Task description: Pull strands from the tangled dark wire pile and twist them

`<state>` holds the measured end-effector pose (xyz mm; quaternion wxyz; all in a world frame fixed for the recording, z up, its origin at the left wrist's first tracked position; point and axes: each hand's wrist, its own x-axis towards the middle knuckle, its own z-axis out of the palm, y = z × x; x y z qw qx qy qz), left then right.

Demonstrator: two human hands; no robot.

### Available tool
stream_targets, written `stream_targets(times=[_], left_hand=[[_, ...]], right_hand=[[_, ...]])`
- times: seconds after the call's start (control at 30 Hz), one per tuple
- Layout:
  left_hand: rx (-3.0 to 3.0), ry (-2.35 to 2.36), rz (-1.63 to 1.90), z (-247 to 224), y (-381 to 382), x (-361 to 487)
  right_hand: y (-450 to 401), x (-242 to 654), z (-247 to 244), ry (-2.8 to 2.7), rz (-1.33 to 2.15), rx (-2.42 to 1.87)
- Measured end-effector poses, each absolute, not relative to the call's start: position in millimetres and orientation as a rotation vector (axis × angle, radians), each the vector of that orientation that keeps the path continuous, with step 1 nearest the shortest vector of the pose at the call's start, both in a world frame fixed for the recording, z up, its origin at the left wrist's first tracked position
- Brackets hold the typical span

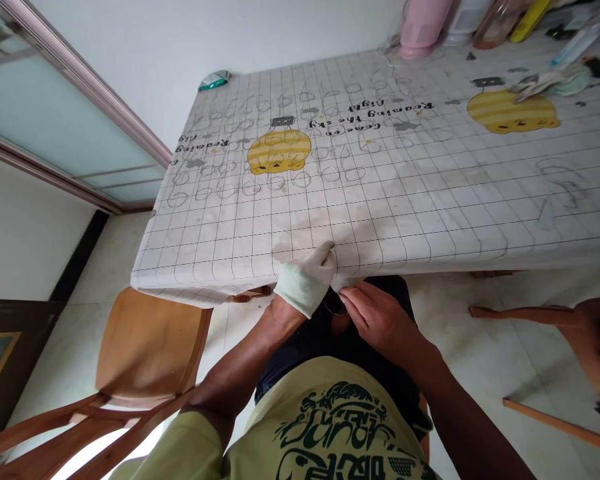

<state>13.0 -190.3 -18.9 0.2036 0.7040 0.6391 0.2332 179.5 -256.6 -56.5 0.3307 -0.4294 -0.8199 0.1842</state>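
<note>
My left hand (310, 273) wears a white knit glove and is closed at the table's front edge, its thumb lying on top. Whatever its fingers hold is hidden. Just right of it, my bare right hand (375, 310) pinches with thumb and forefinger. A thin wire-like ring (336, 313) hangs at those fingertips, over my dark trousers. On the patterned tablecloth (290, 210), several thin grey rings (330, 175) lie in rows around a yellow printed balloon figure.
A loose tangle of thin strands (563, 177) lies to the right. Farther back are a crumpled glove (535, 87), a pink container (423, 27) and several bottles. A green-and-white packet (214, 81) sits at the far left corner. Wooden chairs (150, 340) stand on both sides.
</note>
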Motion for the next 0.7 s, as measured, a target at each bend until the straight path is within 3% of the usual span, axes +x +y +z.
stream_targets(times=[0.3, 0.7], left_hand=[[1.415, 1.518, 0.818, -16, -195, -5], [1.067, 1.280, 0.688, -33, -206, 14]], right_hand=[[-243, 203, -44, -1.828, 0.429, -1.332], [-241, 192, -51, -1.807, 0.437, -1.279]])
